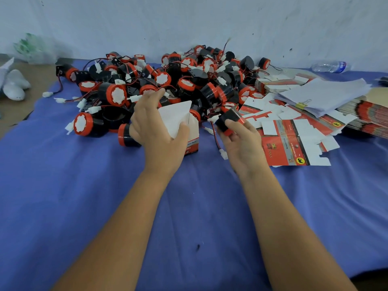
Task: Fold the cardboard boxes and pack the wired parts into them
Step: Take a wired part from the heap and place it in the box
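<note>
My left hand [156,127] grips a folded cardboard box [180,120], white inside and red-printed outside, standing on the blue cloth with its flap up. Just to its right, my right hand [239,137] holds a black and red wired part [228,120]; the part's red and black wire hangs down to a white connector [223,153]. Behind both hands lies a big pile of the same black and red wired parts [168,80]. Flat unfolded boxes [294,141] lie spread at the right.
A blue cloth [105,185] covers the table. At the right edge sit a stack of flat boxes [369,114] and clipped white papers [323,93]. A plastic bottle [329,66] lies against the wall. White objects [13,85] sit far left.
</note>
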`<state>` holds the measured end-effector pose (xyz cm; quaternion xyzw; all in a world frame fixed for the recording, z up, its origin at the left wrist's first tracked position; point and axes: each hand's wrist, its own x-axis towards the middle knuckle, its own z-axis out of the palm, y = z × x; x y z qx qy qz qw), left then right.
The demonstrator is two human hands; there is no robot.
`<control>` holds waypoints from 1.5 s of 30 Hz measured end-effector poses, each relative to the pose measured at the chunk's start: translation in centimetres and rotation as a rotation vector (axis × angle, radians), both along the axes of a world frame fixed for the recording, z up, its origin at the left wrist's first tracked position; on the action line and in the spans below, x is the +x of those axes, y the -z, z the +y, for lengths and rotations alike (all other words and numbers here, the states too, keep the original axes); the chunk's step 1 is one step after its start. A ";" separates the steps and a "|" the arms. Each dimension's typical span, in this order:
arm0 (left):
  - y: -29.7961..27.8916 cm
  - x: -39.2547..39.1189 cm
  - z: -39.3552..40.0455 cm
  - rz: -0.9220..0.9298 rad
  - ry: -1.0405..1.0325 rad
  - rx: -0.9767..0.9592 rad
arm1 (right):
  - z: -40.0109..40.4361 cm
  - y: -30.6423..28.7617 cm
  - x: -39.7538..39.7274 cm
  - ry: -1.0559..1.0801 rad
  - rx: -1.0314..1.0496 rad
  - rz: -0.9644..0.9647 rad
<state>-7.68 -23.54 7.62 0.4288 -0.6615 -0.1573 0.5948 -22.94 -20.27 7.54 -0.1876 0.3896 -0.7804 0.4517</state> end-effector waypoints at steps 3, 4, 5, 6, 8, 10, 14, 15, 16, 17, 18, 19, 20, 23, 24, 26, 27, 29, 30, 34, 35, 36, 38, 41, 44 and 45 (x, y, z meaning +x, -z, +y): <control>-0.2 0.0 0.1 -0.017 -0.023 -0.059 | 0.7 -0.4 -0.1 -0.158 -0.167 -0.210; -0.2 0.1 0.0 -0.022 -0.032 -0.074 | 0.8 -0.5 -0.2 -0.202 -0.212 -0.252; -0.2 0.1 0.0 -0.033 -0.041 -0.089 | 0.9 -0.4 -0.2 -0.238 -0.243 -0.267; -0.2 0.1 0.0 -0.051 -0.052 -0.103 | 1.0 -0.4 -0.2 -0.263 -0.254 -0.260; -0.1 0.1 -0.1 -0.095 -0.075 -0.120 | 1.0 -0.5 -0.2 -0.287 -0.262 -0.206; -0.1 0.0 -0.1 -0.111 -0.081 -0.125 | 1.0 -0.7 -0.2 -0.303 -0.271 -0.107; 0.0 0.0 -0.1 -0.100 -0.073 -0.125 | 0.9 -0.7 0.2 -0.258 -0.218 0.134; 0.1 0.1 -0.4 -0.068 -0.082 -0.106 | 0.8 -0.6 0.4 -0.228 -0.199 0.164; 0.1 0.3 -0.8 -0.014 -0.072 -0.071 | 0.7 -0.5 0.7 -0.190 -0.192 0.188; 0.2 0.5 -1.2 0.056 -0.030 -0.017 | 0.6 -0.4 0.8 -0.142 -0.191 0.212; 0.2 0.7 -1.6 0.124 0.042 0.052 | 0.6 -0.3 1.0 -0.089 -0.192 0.244; 0.2 0.8 -1.8 0.170 0.114 0.123 | 0.6 -0.4 1.1 -0.041 -0.192 0.291; 0.2 1.0 -2.0 0.180 0.164 0.180 | 0.6 -0.4 1.1 -0.003 -0.193 0.353; 0.7 1.1 -2.4 0.183 0.270 0.318 | 0.7 -0.5 1.4 0.074 -0.207 0.547; 0.9 1.0 -2.5 0.191 0.300 0.357 | 0.8 -0.6 1.5 0.111 -0.213 0.618; 1.1 0.8 -2.6 0.211 0.358 0.431 | 0.8 -0.6 1.8 0.201 -0.253 0.824; 1.2 0.7 -2.6 0.232 0.386 0.467 | 0.8 -0.6 2.1 0.233 -0.294 0.946; 1.4 0.7 -2.5 0.265 0.429 0.501 | 0.7 -0.2 2.6 0.251 -0.363 1.150; 1.5 0.6 -2.6 0.268 0.444 0.504 | 0.5 0.0 2.8 0.243 -0.369 1.221; 1.5 0.9 -3.2 0.304 0.493 0.532 | 0.0 1.0 2.8 0.169 -0.263 1.460; 1.6 0.9 -3.4 0.313 0.495 0.551 | -0.1 1.1 2.6 0.150 -0.225 1.510; 1.7 1.0 -3.5 0.316 0.491 0.568 | -0.2 1.2 2.5 0.133 -0.191 1.543; 1.8 1.1 -3.6 0.337 0.474 0.586 | -0.1 1.1 2.3 0.123 -0.155 1.572; 1.9 1.1 -3.5 0.365 0.490 0.589 | 0.1 0.8 2.5 0.123 -0.129 1.559; 1.7 1.3 -3.1 0.328 0.573 0.552 | 0.3 0.6 2.7 0.108 -0.092 1.569; 1.7 1.3 -3.2 0.317 0.601 0.540 | 0.4 0.6 2.8 0.115 -0.079 1.599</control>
